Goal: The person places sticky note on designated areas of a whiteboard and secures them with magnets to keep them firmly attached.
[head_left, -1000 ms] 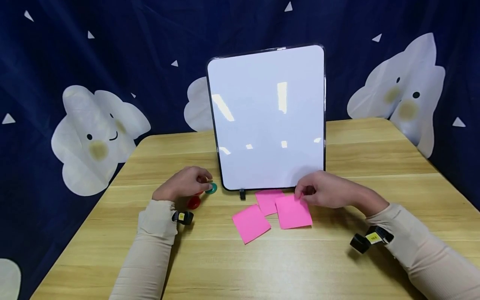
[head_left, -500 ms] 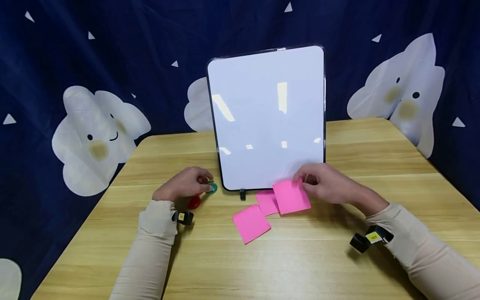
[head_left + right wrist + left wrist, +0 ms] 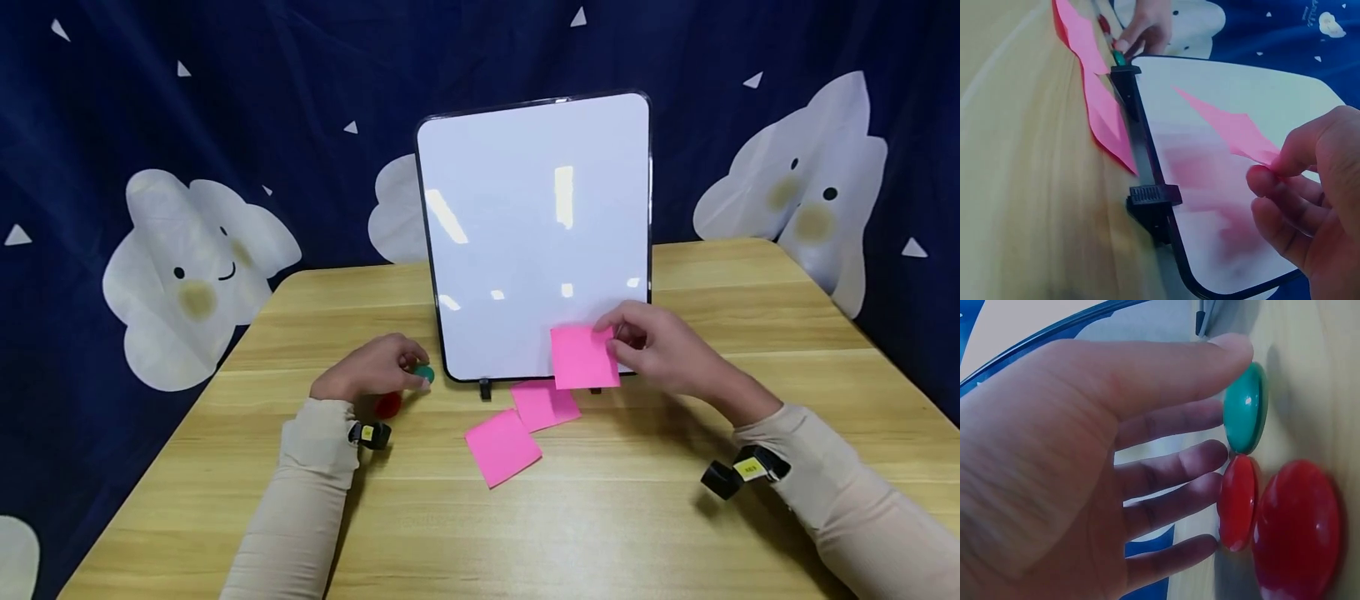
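Between thumb and fingertips of my right hand (image 3: 667,348) is a pink sticky note (image 3: 583,358), pinched by its upper right corner. It hangs in front of the lower right of a white whiteboard (image 3: 517,208), apart from its surface in the right wrist view. My left hand (image 3: 373,367) is low beside the board's lower left corner. Its thumb and index finger pinch a glossy green round magnet (image 3: 1245,412) at the table. Just below that magnet are a red magnet (image 3: 1237,506), at the other fingertips, and a larger-looking red magnet (image 3: 1300,531).
Two more pink sticky notes lie on the wooden table, one nearer (image 3: 502,447) and one (image 3: 545,406) by the board's foot. Black clip feet (image 3: 1155,195) hold the board up. Behind the table hangs a dark blue cloud-print curtain (image 3: 315,75).
My right hand has lifted the pink sticky note off the table and raised it in front of the board's lower part. My left hand has barely moved at the green magnet.
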The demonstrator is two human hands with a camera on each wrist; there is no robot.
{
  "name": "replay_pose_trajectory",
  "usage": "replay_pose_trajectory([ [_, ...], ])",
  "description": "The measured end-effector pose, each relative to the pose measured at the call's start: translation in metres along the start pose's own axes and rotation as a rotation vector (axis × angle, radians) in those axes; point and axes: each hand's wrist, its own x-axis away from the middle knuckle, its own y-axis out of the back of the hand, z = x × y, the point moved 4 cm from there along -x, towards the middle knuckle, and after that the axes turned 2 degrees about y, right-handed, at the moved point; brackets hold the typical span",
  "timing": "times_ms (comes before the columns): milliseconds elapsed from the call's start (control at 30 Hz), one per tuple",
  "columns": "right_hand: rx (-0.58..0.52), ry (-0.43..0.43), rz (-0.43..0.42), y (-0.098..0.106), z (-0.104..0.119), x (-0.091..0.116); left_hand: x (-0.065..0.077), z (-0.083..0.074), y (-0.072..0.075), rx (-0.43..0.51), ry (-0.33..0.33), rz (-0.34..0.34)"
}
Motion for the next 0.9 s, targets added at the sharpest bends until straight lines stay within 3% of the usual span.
replay_pose_trajectory([
  [233,0.081,-0.001,-0.139,0.008,-0.001,-0.004,0.000,-0.002,-0.003,-0.033,0.021,-0.002],
  [900,0.169,0.012,-0.217,0.025,0.000,-0.023,0.004,-0.002,0.001,-0.045,0.018,-0.021],
])
